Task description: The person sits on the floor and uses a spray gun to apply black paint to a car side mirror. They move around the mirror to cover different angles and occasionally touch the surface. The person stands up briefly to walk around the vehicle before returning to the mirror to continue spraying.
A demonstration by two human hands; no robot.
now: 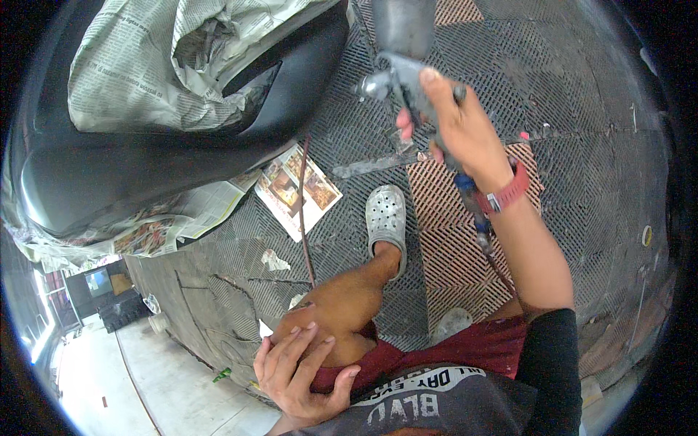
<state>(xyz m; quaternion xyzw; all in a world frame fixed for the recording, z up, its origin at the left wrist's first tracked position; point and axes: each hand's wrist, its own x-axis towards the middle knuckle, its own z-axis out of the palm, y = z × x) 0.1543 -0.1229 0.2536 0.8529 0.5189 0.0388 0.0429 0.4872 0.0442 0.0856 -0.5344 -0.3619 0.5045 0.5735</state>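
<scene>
In my right hand [465,127], fingers wrapped round its handle, is a grey spray gun [416,87]. Its grey cup [404,27] stands on top, blurred, and the nozzle points left toward a dark, smooth car bumper [145,163]. A blue fitting [465,185] and a thin hose hang below the handle. The gun is apart from the bumper. Crumpled newspaper [138,65] covers the bumper's upper part. My left hand [302,374] lies on my bent knee, fingers spread. A small white scrap [265,329] shows by its fingertips; I cannot tell whether they touch.
Grey and tan grid floor mats [472,269] lie beneath my feet in grey clogs [386,218]. More newspaper [182,221] sits under the bumper, beside a printed sheet [299,192]. A thin reddish hose [302,211] crosses that sheet. Pale floor [109,378] spreads at lower left.
</scene>
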